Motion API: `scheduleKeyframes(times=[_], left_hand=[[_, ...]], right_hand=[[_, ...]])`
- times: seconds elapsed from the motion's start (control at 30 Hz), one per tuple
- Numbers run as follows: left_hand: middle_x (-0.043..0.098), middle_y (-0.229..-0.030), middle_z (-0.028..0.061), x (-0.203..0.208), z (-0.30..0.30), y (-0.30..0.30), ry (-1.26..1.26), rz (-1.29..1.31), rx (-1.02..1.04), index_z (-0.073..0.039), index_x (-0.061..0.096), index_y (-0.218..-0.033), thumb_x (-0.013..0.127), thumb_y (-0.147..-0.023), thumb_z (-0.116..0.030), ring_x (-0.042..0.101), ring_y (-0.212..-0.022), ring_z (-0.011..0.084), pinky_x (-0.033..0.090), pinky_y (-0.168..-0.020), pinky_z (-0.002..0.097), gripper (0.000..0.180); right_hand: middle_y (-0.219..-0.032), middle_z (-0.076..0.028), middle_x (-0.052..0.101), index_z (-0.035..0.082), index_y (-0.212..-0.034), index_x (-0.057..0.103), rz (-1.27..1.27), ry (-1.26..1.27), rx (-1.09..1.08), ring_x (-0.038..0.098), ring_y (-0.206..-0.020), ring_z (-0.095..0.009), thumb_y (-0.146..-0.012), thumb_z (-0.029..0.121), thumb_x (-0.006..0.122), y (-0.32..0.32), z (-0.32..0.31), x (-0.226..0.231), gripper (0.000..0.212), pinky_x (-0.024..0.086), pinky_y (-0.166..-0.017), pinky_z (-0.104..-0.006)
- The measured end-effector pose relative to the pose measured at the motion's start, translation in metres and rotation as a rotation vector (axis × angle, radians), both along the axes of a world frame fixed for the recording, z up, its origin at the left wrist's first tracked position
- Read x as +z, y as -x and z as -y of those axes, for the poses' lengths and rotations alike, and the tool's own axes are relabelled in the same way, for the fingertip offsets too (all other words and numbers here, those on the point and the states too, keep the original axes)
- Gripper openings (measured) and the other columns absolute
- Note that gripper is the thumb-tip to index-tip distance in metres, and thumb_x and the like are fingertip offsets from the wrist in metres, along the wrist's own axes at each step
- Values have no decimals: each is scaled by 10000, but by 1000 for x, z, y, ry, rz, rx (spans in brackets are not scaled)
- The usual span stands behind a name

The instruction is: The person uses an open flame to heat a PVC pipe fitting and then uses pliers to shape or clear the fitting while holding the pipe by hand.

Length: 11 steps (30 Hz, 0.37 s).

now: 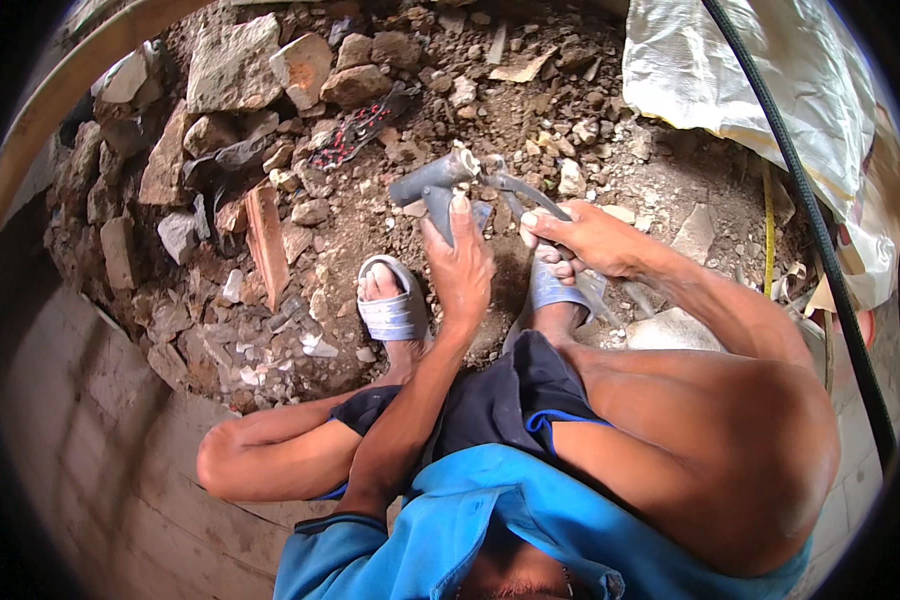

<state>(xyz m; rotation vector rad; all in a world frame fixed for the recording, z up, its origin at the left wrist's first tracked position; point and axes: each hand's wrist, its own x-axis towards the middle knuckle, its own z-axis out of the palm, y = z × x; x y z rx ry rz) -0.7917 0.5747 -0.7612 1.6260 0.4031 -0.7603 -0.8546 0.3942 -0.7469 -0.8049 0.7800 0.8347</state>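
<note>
My left hand [460, 268] is closed around the lower arm of a dark grey plastic pipe tee [432, 182], its thumb lying along the pipe. The tee is tilted, and pale, rough material shows at its right-hand end. My right hand [595, 240] grips the handles of metal pliers [515, 185]. The jaws of the pliers sit at that pale end of the tee; whether they bite on it I cannot tell. Both hands are above the rubble, just over my feet in blue-grey slippers [395, 312].
Broken bricks and stones [235, 65] cover the ground ahead and to the left. A white sack [740, 70] lies at the upper right, with a black cable [790, 150] crossing it. A yellow measuring tape [768, 230] hangs nearby. Paving [70, 400] lies at the lower left.
</note>
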Motion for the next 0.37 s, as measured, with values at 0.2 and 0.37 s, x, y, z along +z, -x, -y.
scheduleKeyframes(times=[0.2, 0.37], left_hand=[[470, -766, -31, 11, 11, -19, 229, -392, 388, -115, 493, -1105, 513, -1033, -549, 436, -504, 44, 334, -401, 203, 441], [506, -764, -12, 4, -14, -41, 643, -563, 313, -94, 478, -1225, 544, -1011, -559, 492, -514, 48, 349, -397, 161, 516]], right_hand=[[-737, -12, 533, 14, -1044, 582, 58, -332, -478, 510, -585, -104, -1064, 292, 546, -14, -16, 5, 281, 463, -517, -269], [-804, 18, 608, 81, -1210, 631, 385, 530, 105, 664, -711, -142, -1016, 476, 586, -19, 27, 13, 442, 531, -617, -237]])
